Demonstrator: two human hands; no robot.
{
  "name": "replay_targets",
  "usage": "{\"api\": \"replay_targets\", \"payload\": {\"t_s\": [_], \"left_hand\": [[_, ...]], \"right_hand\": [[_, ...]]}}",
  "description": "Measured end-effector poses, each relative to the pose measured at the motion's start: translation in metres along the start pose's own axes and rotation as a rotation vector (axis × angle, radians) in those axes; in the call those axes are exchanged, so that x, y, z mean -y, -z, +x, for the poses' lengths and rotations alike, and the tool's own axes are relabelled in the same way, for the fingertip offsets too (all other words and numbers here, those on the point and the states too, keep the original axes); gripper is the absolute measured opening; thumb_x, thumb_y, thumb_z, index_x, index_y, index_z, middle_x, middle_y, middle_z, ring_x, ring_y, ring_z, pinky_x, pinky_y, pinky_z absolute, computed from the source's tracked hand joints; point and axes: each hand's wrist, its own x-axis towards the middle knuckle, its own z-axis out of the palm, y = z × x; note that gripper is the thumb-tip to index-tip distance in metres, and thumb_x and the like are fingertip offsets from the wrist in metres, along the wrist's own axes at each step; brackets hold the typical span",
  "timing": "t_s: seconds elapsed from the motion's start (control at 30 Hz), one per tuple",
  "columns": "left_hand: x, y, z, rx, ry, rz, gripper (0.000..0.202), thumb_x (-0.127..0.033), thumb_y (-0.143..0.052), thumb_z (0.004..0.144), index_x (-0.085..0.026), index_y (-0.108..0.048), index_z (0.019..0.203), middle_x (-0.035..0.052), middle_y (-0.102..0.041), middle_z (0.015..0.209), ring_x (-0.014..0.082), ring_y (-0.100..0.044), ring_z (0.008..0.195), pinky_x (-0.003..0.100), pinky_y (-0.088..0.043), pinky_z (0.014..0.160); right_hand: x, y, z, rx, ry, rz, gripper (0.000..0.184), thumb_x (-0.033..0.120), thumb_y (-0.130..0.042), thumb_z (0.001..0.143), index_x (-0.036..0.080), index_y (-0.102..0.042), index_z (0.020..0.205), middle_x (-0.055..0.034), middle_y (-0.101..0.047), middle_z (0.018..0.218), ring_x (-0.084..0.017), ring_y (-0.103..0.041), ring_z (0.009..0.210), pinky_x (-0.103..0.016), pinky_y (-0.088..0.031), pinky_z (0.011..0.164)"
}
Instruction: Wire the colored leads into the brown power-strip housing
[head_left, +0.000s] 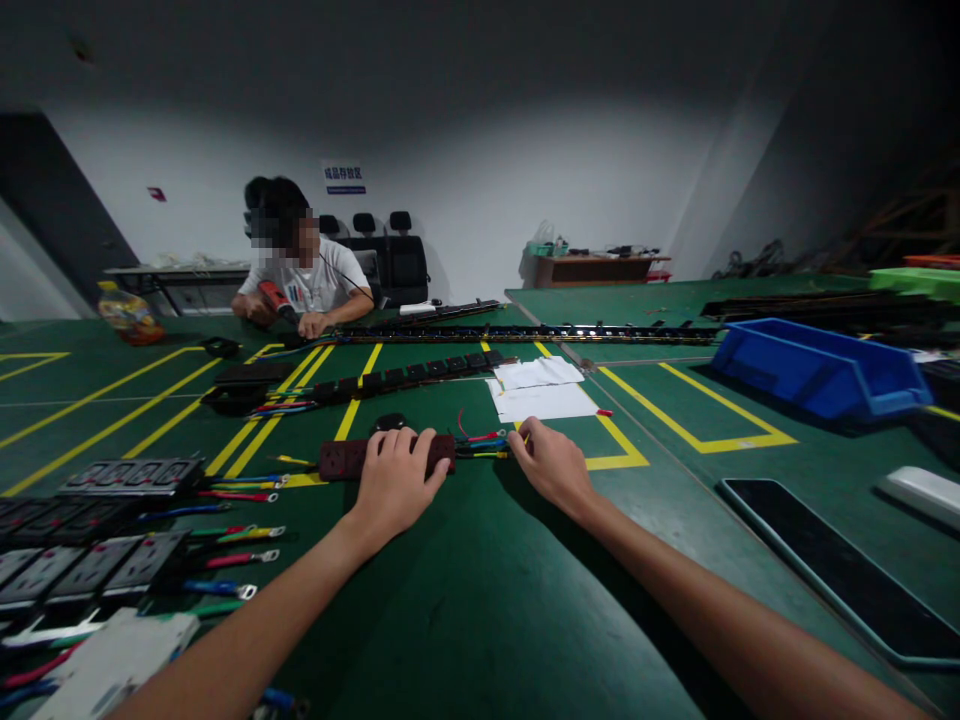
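My left hand (397, 480) lies over a dark red socket strip (341, 460), fingers on top and thumb along the near side. Red, blue and yellow-green wires (484, 442) with metal ring ends run out of the strip's right end. At those ends is my right hand (551, 462), with thumb and index finger pinched together; the exact spot they grip is partly hidden. A short yellow-green wire (296, 461) sticks out at the strip's left end. Just beyond the strip sits a small black round object (390, 422). White paper sheets (544, 388) lie past my right hand.
Several socket modules with ring-ended wires (135, 475) crowd the left. A phone (840, 560) and a blue bin (817, 370) are to the right. Long black socket rails (525, 334) cross the green table (450, 620). Opposite, a co-worker (315, 280) holds a red power drill (277, 298).
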Motion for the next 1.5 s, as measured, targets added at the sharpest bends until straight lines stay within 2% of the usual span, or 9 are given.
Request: {"api": "replay_targets", "payload": {"t_s": [1.07, 1.23, 1.33, 1.5], "left_hand": [[-0.0011, 0.0014, 0.0004, -0.004, 0.004, -0.015, 0.049, -0.047, -0.043, 0.102, -0.016, -0.063, 0.133, 0.0170, -0.067, 0.119, 0.0350, -0.058, 0.114, 0.055, -0.040, 0.105], [-0.0013, 0.0023, 0.0009, 0.012, 0.005, -0.008, 0.050, -0.048, -0.043, 0.102, -0.015, -0.063, 0.134, 0.0167, -0.067, 0.120, 0.0349, -0.058, 0.115, 0.054, -0.039, 0.106], [-0.0020, 0.0040, 0.0013, 0.029, 0.008, -0.007, 0.050, -0.048, -0.044, 0.102, -0.015, -0.062, 0.135, 0.0167, -0.067, 0.121, 0.0345, -0.058, 0.116, 0.054, -0.040, 0.106], [-0.0021, 0.0045, 0.0011, 0.030, 0.006, -0.007, 0.050, -0.048, -0.044, 0.103, -0.015, -0.062, 0.135, 0.0166, -0.067, 0.121, 0.0339, -0.058, 0.115, 0.054, -0.040, 0.106]], "right_hand": [[-0.0012, -0.0015, 0.0007, 0.010, 0.008, -0.014, 0.028, 0.044, -0.044, 0.106, 0.022, -0.061, 0.100, -0.0041, -0.072, 0.090, -0.019, -0.064, 0.079, -0.029, -0.026, 0.060], [-0.0008, -0.0007, -0.0006, -0.014, 0.015, 0.018, 0.027, 0.042, -0.045, 0.105, 0.022, -0.063, 0.111, -0.0052, -0.072, 0.095, -0.019, -0.063, 0.080, -0.029, -0.029, 0.063], [-0.0026, -0.0022, -0.0001, -0.052, 0.037, 0.051, 0.028, 0.036, -0.049, 0.104, 0.021, -0.062, 0.123, -0.0077, -0.069, 0.110, -0.019, -0.064, 0.087, -0.028, -0.034, 0.068], [-0.0053, -0.0041, 0.0014, 0.005, 0.077, 0.048, 0.020, 0.021, -0.052, 0.097, 0.021, -0.071, 0.105, -0.0071, -0.065, 0.109, -0.017, -0.061, 0.090, -0.027, -0.038, 0.073]]}}
